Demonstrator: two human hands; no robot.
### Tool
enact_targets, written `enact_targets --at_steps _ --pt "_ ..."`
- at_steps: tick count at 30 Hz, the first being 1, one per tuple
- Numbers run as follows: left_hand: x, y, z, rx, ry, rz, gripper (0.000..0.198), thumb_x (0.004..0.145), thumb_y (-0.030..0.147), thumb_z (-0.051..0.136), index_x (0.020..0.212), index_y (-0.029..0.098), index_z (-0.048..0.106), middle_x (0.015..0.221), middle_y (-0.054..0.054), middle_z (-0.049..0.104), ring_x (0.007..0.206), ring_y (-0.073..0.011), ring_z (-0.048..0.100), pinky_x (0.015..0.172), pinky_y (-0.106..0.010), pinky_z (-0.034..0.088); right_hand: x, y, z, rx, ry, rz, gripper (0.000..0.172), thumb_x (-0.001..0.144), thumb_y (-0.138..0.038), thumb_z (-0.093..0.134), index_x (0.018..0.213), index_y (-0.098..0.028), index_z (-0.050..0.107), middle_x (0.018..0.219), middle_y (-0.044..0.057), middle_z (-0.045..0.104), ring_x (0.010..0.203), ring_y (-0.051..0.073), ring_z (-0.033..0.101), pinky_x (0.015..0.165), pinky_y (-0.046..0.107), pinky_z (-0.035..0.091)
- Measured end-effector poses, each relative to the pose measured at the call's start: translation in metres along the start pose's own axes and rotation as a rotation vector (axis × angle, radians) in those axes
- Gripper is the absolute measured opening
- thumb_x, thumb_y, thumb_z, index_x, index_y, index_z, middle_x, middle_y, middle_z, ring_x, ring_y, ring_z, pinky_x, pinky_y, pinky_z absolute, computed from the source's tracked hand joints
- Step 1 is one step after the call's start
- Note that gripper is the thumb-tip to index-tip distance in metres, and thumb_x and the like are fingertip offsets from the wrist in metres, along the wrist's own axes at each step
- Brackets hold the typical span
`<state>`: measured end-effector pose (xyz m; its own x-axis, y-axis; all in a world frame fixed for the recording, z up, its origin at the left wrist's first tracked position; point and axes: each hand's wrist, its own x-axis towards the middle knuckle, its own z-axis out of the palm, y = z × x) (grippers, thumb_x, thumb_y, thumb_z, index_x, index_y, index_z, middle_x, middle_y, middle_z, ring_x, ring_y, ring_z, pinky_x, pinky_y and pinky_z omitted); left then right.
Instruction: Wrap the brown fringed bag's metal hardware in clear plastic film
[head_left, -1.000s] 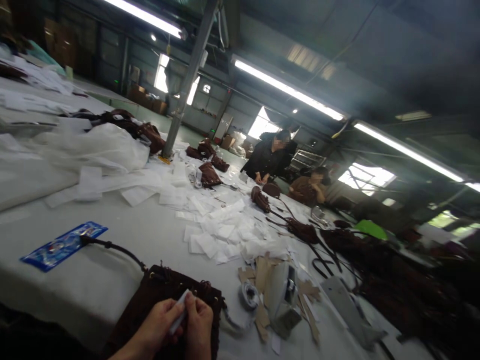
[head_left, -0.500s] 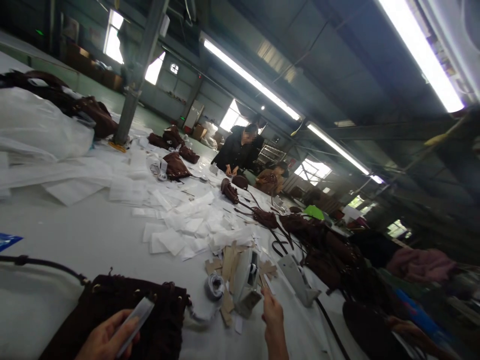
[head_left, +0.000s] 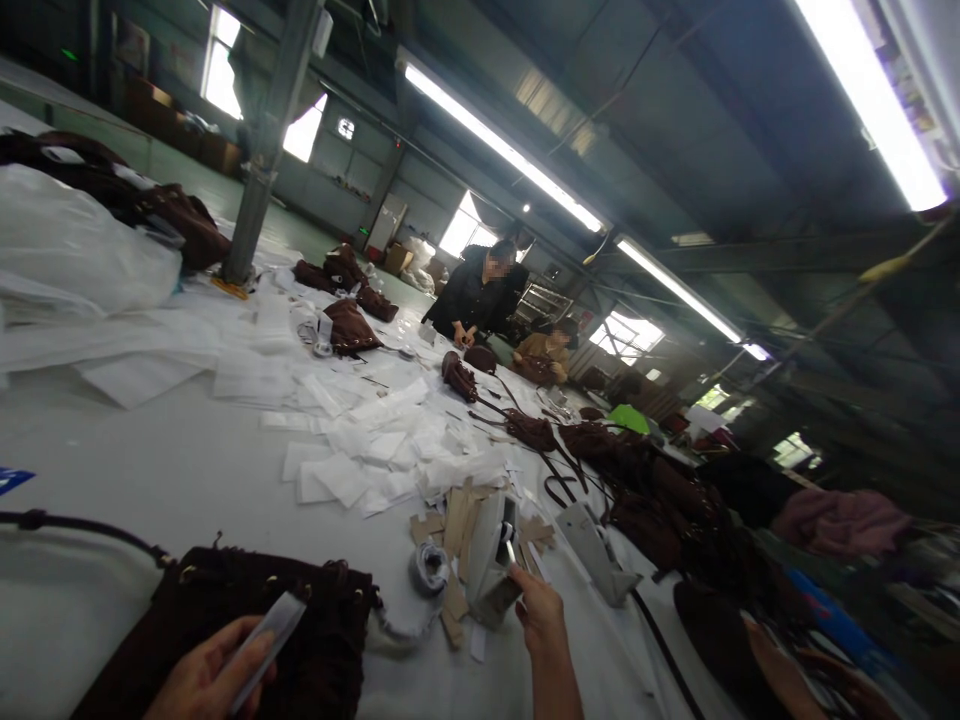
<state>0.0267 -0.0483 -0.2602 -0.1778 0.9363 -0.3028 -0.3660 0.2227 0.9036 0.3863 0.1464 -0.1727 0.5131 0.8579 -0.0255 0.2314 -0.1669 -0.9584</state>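
Across the white tabletop (head_left: 172,450), a dark brown soft bag (head_left: 217,592) lies lower left; over it my left hand (head_left: 204,676) grips a flat translucent strip (head_left: 268,645). My right hand (head_left: 544,615) is at the grey tape dispenser (head_left: 487,555), lower centre; its grip I cannot tell.

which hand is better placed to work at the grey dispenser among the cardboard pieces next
Most likely the right hand: it is right at the grey dispenser. The left hand is farther off, over the dark brown bag, and occupied with a pale strip.
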Motion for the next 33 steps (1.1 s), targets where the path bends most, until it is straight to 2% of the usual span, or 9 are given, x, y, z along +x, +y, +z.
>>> enact_targets --at_steps 5,12,19,21,22,25,28,30,33 --pt "-0.001 0.001 0.001 0.010 -0.008 0.022 0.049 0.069 0.066 0.065 0.076 0.018 0.060 0.049 0.005 0.054 0.043 -0.0116 0.046 0.042 -0.021 0.040 -0.019 0.007 -0.013 0.049 0.040 0.117 0.031 0.047 -0.041 0.077 0.065 -0.018 0.069 0.065 0.003 0.066 0.057 0.015 0.054 0.048 0.025 0.040" --pt "-0.004 0.006 0.003 0.011 -0.001 0.025 0.049 0.068 0.066 0.065 0.072 0.018 0.057 0.050 0.004 0.055 0.044 -0.0119 0.047 0.042 -0.021 0.040 -0.045 0.040 -0.005 0.033 0.029 0.132 0.048 0.040 -0.057 0.075 0.061 -0.015 0.065 0.053 0.001 0.061 0.047 0.013 0.052 0.046 0.026 0.043" --pt "-0.005 0.011 0.006 0.015 0.034 0.101 0.044 0.075 0.060 0.061 0.084 0.017 0.057 0.058 0.003 0.058 0.044 -0.0114 0.048 0.042 -0.021 0.040 -0.058 0.052 -0.013 -0.136 -0.033 0.117 0.052 0.035 -0.064 0.073 0.052 -0.017 0.063 0.041 0.002 0.056 0.040 0.015 0.048 0.043 0.029 0.039" --pt "-0.006 0.016 0.009 0.033 0.041 0.128 0.045 0.076 0.060 0.060 0.086 0.016 0.057 0.058 0.002 0.058 0.044 -0.0116 0.049 0.041 -0.021 0.040 -0.075 0.048 -0.006 -0.182 -0.141 0.105 0.053 0.038 -0.065 0.073 0.057 -0.016 0.065 0.045 0.002 0.059 0.042 0.016 0.049 0.045 0.029 0.040" --pt "-0.006 0.018 0.010 0.041 0.057 0.146 0.044 0.077 0.059 0.059 0.086 0.016 0.057 0.059 0.002 0.057 0.044 -0.0116 0.049 0.040 -0.021 0.040 -0.087 0.044 0.001 -0.187 -0.241 0.070 0.054 0.042 -0.065 0.073 0.063 -0.016 0.067 0.049 0.001 0.060 0.044 0.016 0.051 0.048 0.029 0.041" --pt "-0.006 0.023 0.013 0.069 0.099 0.181 0.042 0.080 0.057 0.056 0.086 0.015 0.058 0.060 0.002 0.056 0.044 -0.0113 0.049 0.040 -0.021 0.040 -0.139 0.021 0.037 -0.150 -0.665 -0.111 0.048 0.061 -0.064 0.067 0.069 -0.017 0.064 0.053 -0.003 0.054 0.049 0.013 0.048 0.050 0.025 0.039" --pt "-0.009 0.023 0.015 0.102 0.105 0.200 0.040 0.083 0.054 0.053 0.088 0.015 0.059 0.060 0.002 0.055 0.044 -0.0109 0.049 0.041 -0.021 0.040 -0.192 -0.009 0.075 -0.083 -0.985 -0.204 0.039 0.076 -0.056 0.061 0.071 -0.017 0.061 0.057 -0.004 0.049 0.053 0.011 0.045 0.051 0.022 0.036" --pt "-0.011 0.023 0.016 0.127 0.107 0.212 0.038 0.085 0.052 0.052 0.089 0.015 0.059 0.060 0.003 0.054 0.045 -0.0111 0.049 0.042 -0.021 0.040 -0.215 -0.026 0.097 -0.108 -1.113 -0.261 0.034 0.082 -0.050 0.058 0.073 -0.017 0.060 0.060 -0.004 0.049 0.056 0.011 0.044 0.052 0.022 0.035" --pt "-0.012 0.023 0.017 0.159 0.123 0.232 0.035 0.085 0.049 0.052 0.090 0.015 0.060 0.060 0.003 0.052 0.046 -0.0117 0.050 0.043 -0.021 0.040 -0.230 -0.037 0.119 -0.186 -1.150 -0.334 0.032 0.084 -0.046 0.056 0.073 -0.017 0.060 0.062 -0.003 0.052 0.057 0.011 0.045 0.054 0.022 0.036"
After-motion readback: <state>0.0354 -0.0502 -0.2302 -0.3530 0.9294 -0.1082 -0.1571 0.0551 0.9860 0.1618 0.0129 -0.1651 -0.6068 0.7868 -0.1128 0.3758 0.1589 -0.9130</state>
